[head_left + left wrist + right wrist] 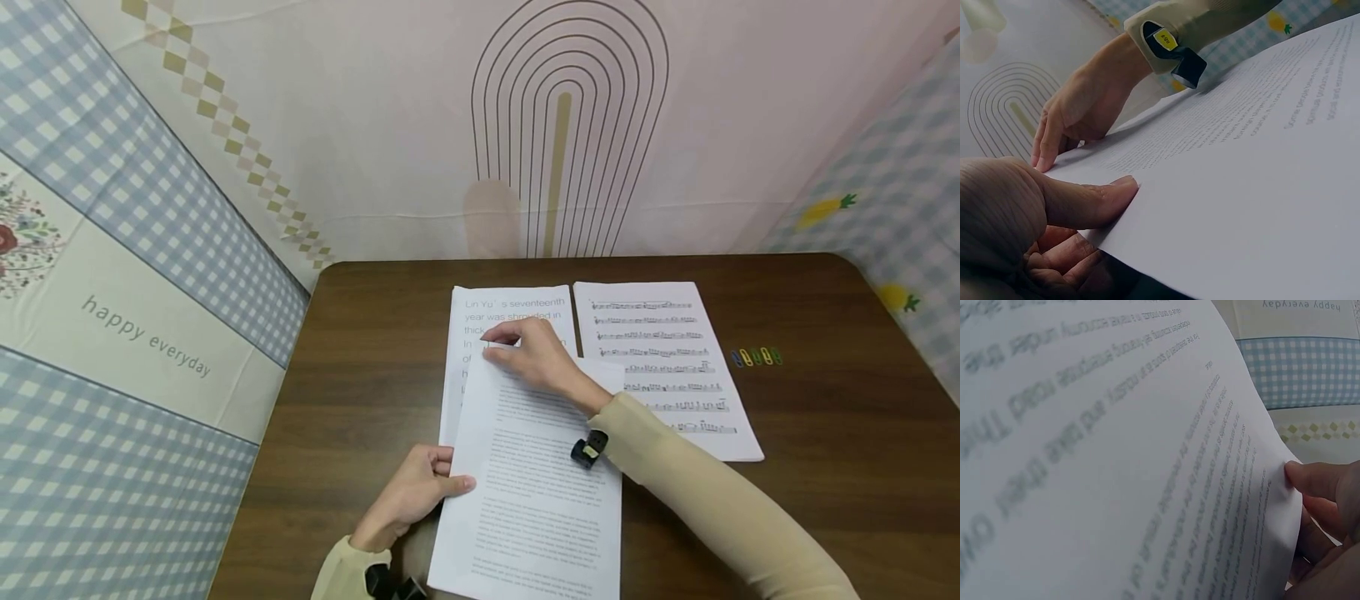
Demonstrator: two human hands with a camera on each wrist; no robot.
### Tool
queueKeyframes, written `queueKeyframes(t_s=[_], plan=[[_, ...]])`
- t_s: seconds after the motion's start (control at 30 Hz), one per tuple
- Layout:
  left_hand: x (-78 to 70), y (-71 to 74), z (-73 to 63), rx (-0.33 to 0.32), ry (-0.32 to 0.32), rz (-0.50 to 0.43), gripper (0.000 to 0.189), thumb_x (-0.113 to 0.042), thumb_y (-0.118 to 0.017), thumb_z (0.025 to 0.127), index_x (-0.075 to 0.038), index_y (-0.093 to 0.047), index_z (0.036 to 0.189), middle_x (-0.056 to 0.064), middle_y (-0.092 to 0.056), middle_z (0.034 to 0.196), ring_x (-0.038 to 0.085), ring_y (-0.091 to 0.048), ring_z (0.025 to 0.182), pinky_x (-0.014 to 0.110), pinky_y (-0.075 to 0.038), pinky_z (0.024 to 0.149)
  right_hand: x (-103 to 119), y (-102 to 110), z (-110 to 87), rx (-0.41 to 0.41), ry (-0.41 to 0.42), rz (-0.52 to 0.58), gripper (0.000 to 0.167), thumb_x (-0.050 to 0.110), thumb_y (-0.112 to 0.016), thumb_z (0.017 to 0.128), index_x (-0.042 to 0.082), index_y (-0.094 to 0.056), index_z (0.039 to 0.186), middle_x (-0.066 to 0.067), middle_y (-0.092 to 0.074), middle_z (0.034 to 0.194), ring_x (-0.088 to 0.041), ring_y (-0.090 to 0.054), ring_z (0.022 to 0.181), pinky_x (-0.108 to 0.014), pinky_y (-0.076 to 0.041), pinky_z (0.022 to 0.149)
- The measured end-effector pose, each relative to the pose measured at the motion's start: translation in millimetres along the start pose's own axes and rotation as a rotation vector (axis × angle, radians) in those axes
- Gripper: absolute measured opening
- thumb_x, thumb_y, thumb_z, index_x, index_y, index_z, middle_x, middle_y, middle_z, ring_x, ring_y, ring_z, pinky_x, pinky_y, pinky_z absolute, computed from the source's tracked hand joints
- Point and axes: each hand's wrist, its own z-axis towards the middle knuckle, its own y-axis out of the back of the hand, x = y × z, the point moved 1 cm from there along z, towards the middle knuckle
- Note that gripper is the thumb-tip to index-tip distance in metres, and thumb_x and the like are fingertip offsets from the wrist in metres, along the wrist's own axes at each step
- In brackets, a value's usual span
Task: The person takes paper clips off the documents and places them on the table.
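A printed sheet of paper [540,500] with small text is held above the brown table. My left hand [420,492] pinches its left edge, thumb on top and fingers beneath, as the left wrist view also shows. At the sheet's top left corner, my right hand [536,358] pinches the paper between thumb and fingers. The right wrist view shows the right thumb [1316,478] on the sheet's edge. Partly covered by the sheet lies a stack of large-print pages [510,302]. Whether one sheet or several are held, I cannot tell.
Sheet music [645,333] lies to the right of the large-print pages, its lower left part covered by the held sheet and my right arm. Several coloured paper clips [756,357] sit in a row further right on the table [360,358]. A patterned cloth hangs behind the table.
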Motion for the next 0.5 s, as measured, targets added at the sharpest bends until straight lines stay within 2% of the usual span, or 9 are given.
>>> queueKeyframes(t_s=[0.5], plan=[[0.9,1.0,-0.7,0.007,-0.005,-0.008,0.033,0.000,-0.079,0.095,0.014,-0.072,0.125,0.024,-0.083,0.100,0.016,-0.080,0.081,0.026,-0.064,0.072,-0.8,-2.9,1.7,-0.003,0.006,0.018,0.020,0.009,-0.080,0.096,0.003,-0.084,0.115,-0.014,-0.085,0.112,-0.027,-0.078,0.106,-0.039,-0.058,0.095]])
